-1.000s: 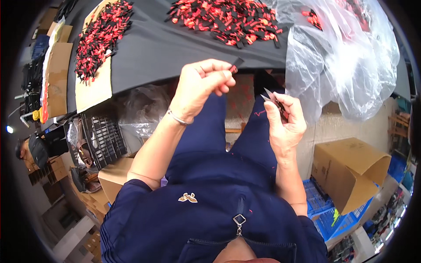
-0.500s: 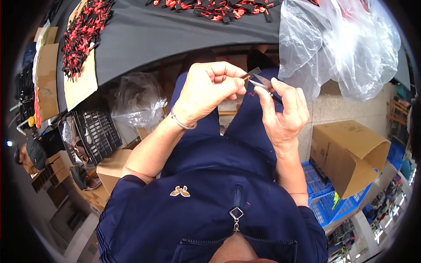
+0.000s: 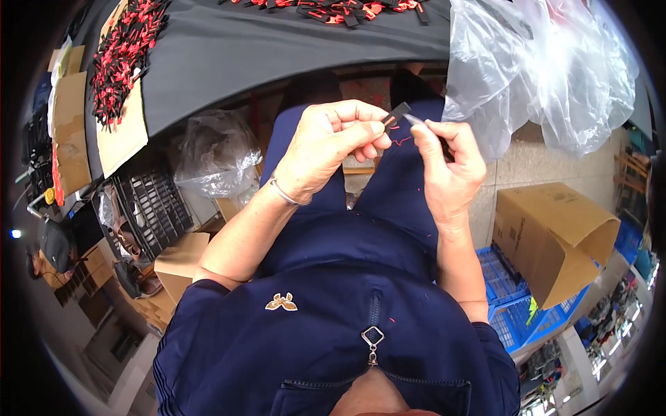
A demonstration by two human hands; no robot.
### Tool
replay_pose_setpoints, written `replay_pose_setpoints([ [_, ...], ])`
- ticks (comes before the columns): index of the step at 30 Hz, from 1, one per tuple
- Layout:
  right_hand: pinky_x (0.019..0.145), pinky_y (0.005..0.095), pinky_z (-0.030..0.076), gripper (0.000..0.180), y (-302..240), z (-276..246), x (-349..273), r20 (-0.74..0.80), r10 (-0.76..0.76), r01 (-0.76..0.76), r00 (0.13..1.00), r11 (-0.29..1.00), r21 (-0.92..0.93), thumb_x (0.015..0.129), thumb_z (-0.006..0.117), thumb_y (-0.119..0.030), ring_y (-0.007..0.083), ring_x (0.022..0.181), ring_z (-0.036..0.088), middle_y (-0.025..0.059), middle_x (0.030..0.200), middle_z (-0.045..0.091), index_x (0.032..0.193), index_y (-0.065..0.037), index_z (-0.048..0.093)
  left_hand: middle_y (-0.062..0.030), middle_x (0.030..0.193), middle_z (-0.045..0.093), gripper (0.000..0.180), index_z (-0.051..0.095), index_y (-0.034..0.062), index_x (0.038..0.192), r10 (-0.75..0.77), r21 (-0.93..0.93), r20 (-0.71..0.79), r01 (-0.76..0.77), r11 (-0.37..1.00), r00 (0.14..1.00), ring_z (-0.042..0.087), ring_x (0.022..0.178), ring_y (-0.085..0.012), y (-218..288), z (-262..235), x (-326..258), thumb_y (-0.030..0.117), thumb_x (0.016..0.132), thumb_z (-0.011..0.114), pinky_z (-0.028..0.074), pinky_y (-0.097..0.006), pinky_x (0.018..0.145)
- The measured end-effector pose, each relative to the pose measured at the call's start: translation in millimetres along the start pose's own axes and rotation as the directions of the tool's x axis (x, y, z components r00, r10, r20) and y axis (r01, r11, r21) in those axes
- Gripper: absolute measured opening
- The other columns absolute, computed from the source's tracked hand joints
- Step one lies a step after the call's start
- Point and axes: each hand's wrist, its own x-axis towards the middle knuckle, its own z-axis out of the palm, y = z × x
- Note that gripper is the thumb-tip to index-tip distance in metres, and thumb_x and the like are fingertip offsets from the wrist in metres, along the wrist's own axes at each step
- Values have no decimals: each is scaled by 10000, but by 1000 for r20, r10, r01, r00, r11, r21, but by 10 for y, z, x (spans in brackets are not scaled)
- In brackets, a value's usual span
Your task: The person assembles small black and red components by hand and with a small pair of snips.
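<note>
Between the thumb and fingers of my left hand (image 3: pixel 326 144) I pinch a small black fabric tab (image 3: pixel 398 113) that has red thread on it. My right hand (image 3: pixel 452 170) is closed around thread snips (image 3: pixel 413 120), mostly hidden by the fingers. Their pale blade tips point at the tab's right edge, and the blades look close together. Just below the tab, a loose red thread (image 3: pixel 401 141) shows against my dark blue trousers. Both hands are held above my lap, in front of the table edge.
On the black-covered table (image 3: pixel 277 52) lie a back pile of black-and-red tabs (image 3: pixel 347 10) and a left pile (image 3: pixel 125 66) on cardboard (image 3: pixel 126 145). Clear plastic (image 3: pixel 534 76) drapes at right. An open carton (image 3: pixel 534 236) sits on blue crates (image 3: pixel 510 329); a black crate (image 3: pixel 156 204) stands left.
The snips' blades were spread apart near the tab and now look closer together. My right hand has shifted slightly, and the tab is tilted more upright. More of the red thread shows below it.
</note>
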Motion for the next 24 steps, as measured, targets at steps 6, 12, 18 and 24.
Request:
replay_pose_setpoints([
  [6, 594, 194, 455, 113, -140, -12, 36, 426, 410, -576, 806, 706, 412, 815, 676, -83, 73, 645, 586, 51, 714, 630, 823, -4, 596, -49, 825, 645, 258, 558, 12, 1075, 22, -106, 60, -16, 994, 998, 572, 659, -55, -129, 37, -8, 107, 846, 629, 472, -178, 622],
  [12, 501, 177, 390, 174, 0, 54, -88, 336, 346, -465, 876, 788, 404, 846, 653, -147, 34, 549, 505, -11, 608, 549, 748, -28, 574, -52, 818, 660, 204, 614, -15, 998, 398, 462, 17, -361, 810, 917, 623, 726, -89, -155, 135, -115, 48, 808, 655, 507, -217, 680],
  [18, 493, 202, 358, 165, 12, 104, -160, 279, 291, -403, 915, 694, 597, 866, 613, -122, 44, 514, 433, -16, 592, 494, 748, -27, 551, -65, 808, 674, 160, 635, -31, 974, 282, 500, -63, -214, 839, 957, 623, 689, -94, -272, 82, -104, 53, 840, 613, 503, -209, 669],
  [24, 460, 198, 334, 223, -102, -193, -78, 427, 143, -373, 893, 765, 524, 806, 674, -80, 29, 488, 411, -18, 580, 497, 636, -28, 540, -67, 774, 667, 181, 633, 5, 943, 30, 3, -97, -30, 1000, 995, 600, 609, -66, -288, -130, -35, 166, 861, 621, 477, -183, 559],
])
